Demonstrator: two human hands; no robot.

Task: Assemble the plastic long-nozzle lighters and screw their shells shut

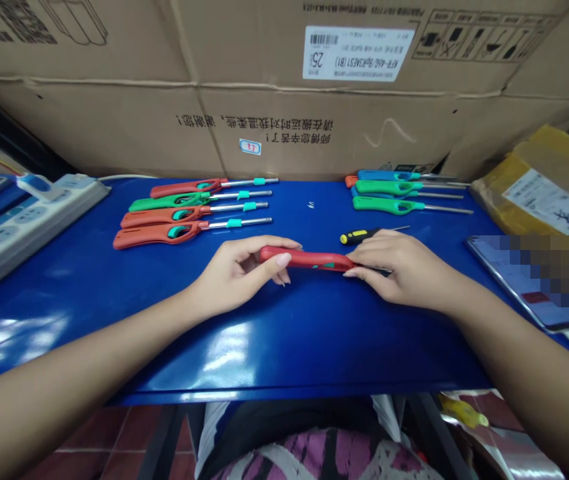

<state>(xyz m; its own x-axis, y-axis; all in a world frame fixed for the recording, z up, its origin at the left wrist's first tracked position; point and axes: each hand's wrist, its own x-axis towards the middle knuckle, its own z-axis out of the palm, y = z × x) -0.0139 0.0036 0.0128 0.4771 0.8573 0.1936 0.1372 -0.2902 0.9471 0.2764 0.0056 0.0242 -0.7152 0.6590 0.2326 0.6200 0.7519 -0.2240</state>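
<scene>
Left hand (pixel 234 272) and right hand (pixel 398 263), inward-turned, at ends of red lighter (pixel 310 258)

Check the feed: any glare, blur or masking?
Head view, near edge and left: bright glare on the table; head view, right: blocky pixelation hides part of the phone; head view, centre: red lighter, left hand and right hand look fairly sharp.
</scene>
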